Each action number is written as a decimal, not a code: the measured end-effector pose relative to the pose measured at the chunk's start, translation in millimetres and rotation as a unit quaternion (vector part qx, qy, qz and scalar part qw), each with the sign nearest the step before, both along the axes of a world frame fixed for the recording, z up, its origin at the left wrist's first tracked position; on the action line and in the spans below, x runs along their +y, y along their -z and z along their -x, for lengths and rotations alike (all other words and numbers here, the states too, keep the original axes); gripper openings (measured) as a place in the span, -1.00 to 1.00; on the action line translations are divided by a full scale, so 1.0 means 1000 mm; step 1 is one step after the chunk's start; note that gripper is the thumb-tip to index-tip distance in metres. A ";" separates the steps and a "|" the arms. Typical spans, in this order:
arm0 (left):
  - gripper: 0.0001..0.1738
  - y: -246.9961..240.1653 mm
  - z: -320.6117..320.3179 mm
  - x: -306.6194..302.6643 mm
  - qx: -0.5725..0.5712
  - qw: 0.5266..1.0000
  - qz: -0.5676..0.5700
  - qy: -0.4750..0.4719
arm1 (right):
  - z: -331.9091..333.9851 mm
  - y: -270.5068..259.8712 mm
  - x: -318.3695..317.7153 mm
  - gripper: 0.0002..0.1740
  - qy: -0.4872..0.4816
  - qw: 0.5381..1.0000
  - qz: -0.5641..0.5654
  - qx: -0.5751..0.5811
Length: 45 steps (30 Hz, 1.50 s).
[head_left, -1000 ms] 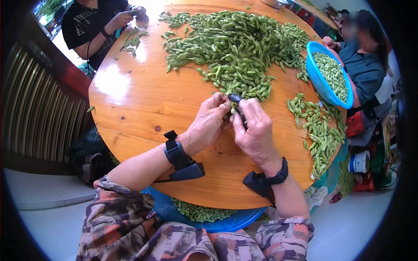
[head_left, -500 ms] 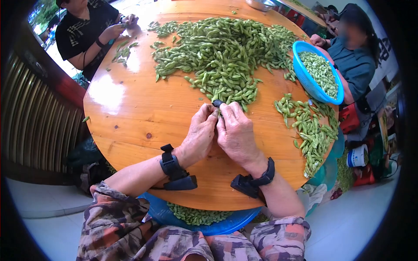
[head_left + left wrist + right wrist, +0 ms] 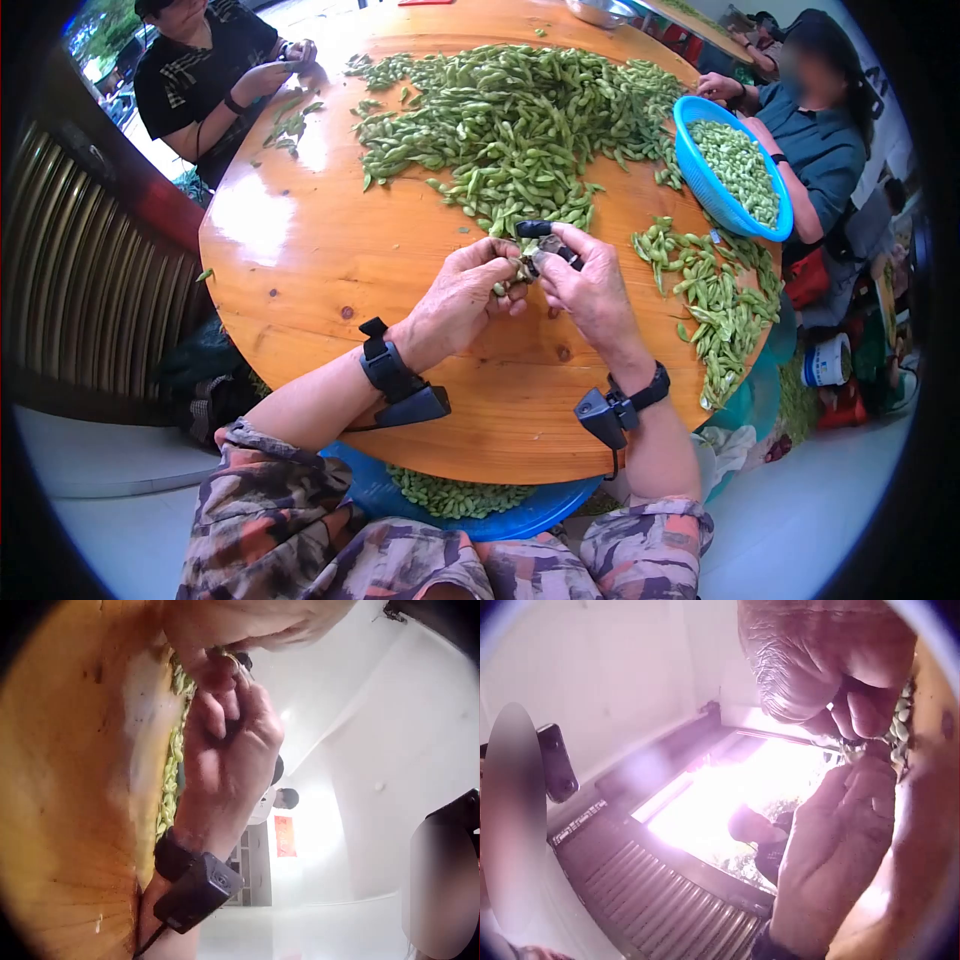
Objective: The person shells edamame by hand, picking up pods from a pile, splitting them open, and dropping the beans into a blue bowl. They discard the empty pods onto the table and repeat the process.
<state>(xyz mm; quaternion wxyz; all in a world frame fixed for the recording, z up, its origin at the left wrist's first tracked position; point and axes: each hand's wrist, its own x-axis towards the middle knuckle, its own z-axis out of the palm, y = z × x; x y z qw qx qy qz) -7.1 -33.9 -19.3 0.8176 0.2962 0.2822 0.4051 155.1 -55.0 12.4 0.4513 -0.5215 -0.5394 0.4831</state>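
Note:
My left hand (image 3: 462, 297) pinches a green soybean pod (image 3: 527, 264) between thumb and fingers, in front of the near tip of the pod pile. A pale green bean (image 3: 499, 289) shows at its curled fingers. Opposite it, my right hand (image 3: 597, 292) has its thumb and bent fingers at the same pod, gripping its right side. Black coverings (image 3: 534, 229) wrap fingertips of the right hand, and its forefinger reaches over the pod. In the right wrist view the fingers of both hands meet, partly hiding the pod.
The pile of soybean pods (image 3: 520, 120) spreads over the round wooden table (image 3: 300, 260). Looser pods (image 3: 710, 300) lie at the right. A blue basket (image 3: 700, 170) of beans stands at the right edge; a blue basin (image 3: 370, 490) of beans sits below the front edge. Other people sit around.
The hands were close together over the pod; now the right hand has shifted right and turned, its forefinger raised, and the pod and a bean show between the hands.

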 end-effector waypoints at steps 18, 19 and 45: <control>-0.87 -0.011 0.025 0.027 0.132 0.985 -0.089 0.071 | -0.107 -0.052 -0.017 -0.80 -0.070 0.938 0.044 -0.336; -0.86 -0.009 0.025 0.029 0.166 0.977 -0.113 0.066 | -0.110 -0.050 -0.014 -0.80 -0.036 0.902 0.036 -0.428; -0.77 -0.013 0.004 0.032 0.179 0.971 -0.143 0.076 | -0.014 0.002 -0.002 -0.70 -0.016 0.984 0.058 0.167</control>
